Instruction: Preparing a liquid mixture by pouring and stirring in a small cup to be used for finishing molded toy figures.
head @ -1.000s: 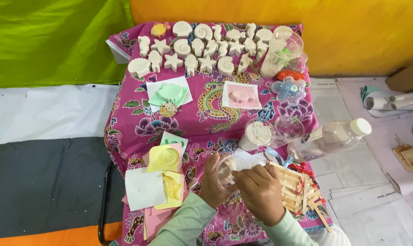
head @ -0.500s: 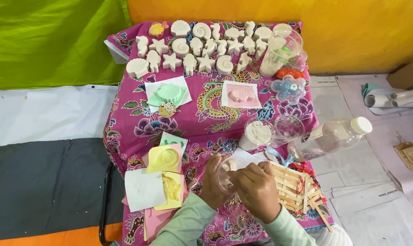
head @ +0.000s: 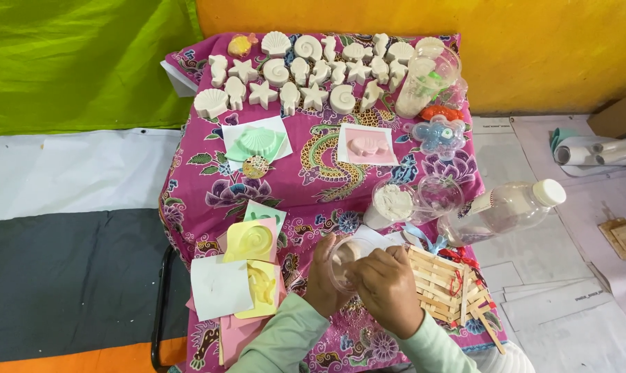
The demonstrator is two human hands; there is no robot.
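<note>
Holding a small clear plastic cup [head: 343,262], our left hand [head: 323,280] wraps its side. Our right hand [head: 387,289] grips its rim above the pink floral table [head: 313,186].

Bright even daylight, soft shadows, sharp

Clear plastic cup [head: 342,261]: largely covered by the left hand [head: 322,280] and right hand [head: 387,290], so its contents and lower part cannot be told. Both forearms in pale green sleeves run off the bottom edge (elbows unseen), as does the near end of the pink patterned cloth [head: 313,179]. Wooden stick frame [head: 446,287]: left edge hidden behind the right hand; the cardboard box [head: 620,114] is cut by the right edge.
</note>
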